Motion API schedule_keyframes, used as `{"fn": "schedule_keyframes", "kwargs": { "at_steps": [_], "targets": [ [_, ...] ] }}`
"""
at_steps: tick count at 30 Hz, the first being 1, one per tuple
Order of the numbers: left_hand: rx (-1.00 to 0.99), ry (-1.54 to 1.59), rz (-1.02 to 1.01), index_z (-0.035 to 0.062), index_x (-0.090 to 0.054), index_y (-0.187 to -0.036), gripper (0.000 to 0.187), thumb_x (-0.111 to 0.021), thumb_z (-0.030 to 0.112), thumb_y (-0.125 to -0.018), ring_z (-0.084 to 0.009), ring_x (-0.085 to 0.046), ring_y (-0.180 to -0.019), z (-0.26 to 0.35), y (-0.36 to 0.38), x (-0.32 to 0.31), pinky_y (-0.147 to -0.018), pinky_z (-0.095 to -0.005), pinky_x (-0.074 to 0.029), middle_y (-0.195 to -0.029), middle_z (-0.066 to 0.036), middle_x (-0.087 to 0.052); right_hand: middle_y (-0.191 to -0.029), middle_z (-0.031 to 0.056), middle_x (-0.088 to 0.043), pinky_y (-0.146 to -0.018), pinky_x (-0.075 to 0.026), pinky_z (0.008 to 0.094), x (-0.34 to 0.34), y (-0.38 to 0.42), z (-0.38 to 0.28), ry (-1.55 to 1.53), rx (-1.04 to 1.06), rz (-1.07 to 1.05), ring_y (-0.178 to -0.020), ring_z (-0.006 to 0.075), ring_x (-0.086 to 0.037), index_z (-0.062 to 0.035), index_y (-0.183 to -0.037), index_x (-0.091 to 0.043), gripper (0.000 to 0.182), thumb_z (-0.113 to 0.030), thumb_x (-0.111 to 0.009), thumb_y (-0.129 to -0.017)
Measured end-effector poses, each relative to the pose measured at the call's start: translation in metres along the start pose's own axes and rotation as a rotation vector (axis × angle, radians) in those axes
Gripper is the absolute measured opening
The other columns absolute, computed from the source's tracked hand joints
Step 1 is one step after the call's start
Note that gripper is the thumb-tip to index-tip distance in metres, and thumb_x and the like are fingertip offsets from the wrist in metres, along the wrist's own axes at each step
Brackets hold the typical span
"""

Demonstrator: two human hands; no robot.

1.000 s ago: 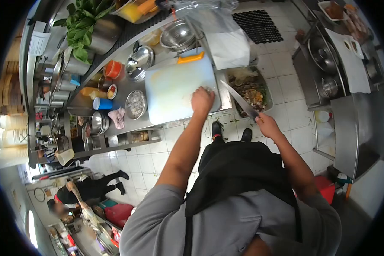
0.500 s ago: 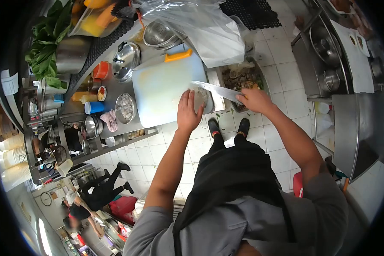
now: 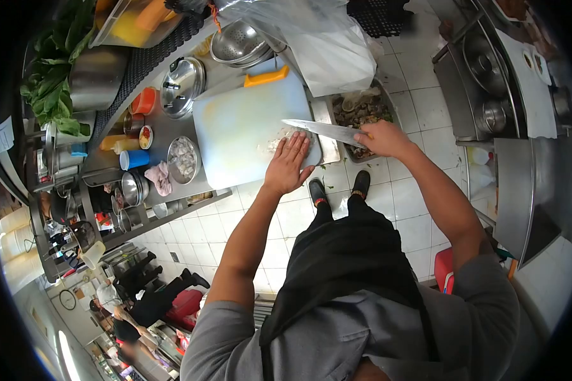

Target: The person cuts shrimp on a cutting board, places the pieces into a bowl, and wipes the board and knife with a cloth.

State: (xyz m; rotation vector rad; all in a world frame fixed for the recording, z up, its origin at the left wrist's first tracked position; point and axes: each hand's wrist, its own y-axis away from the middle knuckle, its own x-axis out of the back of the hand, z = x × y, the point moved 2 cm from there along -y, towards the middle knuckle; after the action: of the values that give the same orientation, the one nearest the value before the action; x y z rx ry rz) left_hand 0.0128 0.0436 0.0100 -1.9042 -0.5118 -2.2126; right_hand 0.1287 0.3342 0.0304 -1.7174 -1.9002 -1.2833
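Note:
My right hand is closed round the handle of a large knife, whose blade points left across the cutting board's right part. My left hand lies flat with its fingers spread over pale chopped food, just left of the blade. Both are over the white cutting board. A second knife with a yellow handle rests along the board's far edge. Left of the board stands a metal bowl of pale pieces.
A tray of food scraps sits right of the board, beside a plastic bag. A pot lid, a colander and a blue cup stand on the counter. Other people are at the lower left.
My left hand has moved slightly right and turned, its fingers now on the chopped food. The blade lies lower toward the board's edge. The people at lower left have shifted.

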Motion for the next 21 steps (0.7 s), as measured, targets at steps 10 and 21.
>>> {"fn": "schedule_keyframes", "kwargs": {
  "at_steps": [10, 21],
  "targets": [
    [-0.049, 0.012, -0.015, -0.0022, -0.021, -0.158, 0.094, -0.046, 0.064, -0.095, -0.0348, -0.013, -0.155, -0.004, 0.001, -0.009, -0.126, -0.0504, -0.008, -0.166, -0.021, -0.019, -0.081, 0.0243, -0.066, -0.073, -0.049, 0.0555, -0.095, 0.067, 0.008, -0.239, -0.026, 0.16, -0.081, 0.0468, -0.064, -0.0031, -0.093, -0.059, 0.04, -0.042, -0.054, -0.1],
    [-0.1, -0.01, 0.007, -0.005, -0.014, -0.159, 0.095, -0.039, 0.064, -0.098, -0.036, -0.007, -0.156, -0.006, 0.003, -0.014, -0.124, -0.0541, -0.007, -0.168, -0.021, -0.011, -0.075, 0.0283, -0.064, -0.071, -0.049, 0.056, -0.235, 0.129, -0.112, -0.589, -0.315, 0.443, -0.078, 0.049, -0.064, 0.0019, -0.093, -0.053, 0.039, -0.036, -0.053, -0.103]
  ]
}}
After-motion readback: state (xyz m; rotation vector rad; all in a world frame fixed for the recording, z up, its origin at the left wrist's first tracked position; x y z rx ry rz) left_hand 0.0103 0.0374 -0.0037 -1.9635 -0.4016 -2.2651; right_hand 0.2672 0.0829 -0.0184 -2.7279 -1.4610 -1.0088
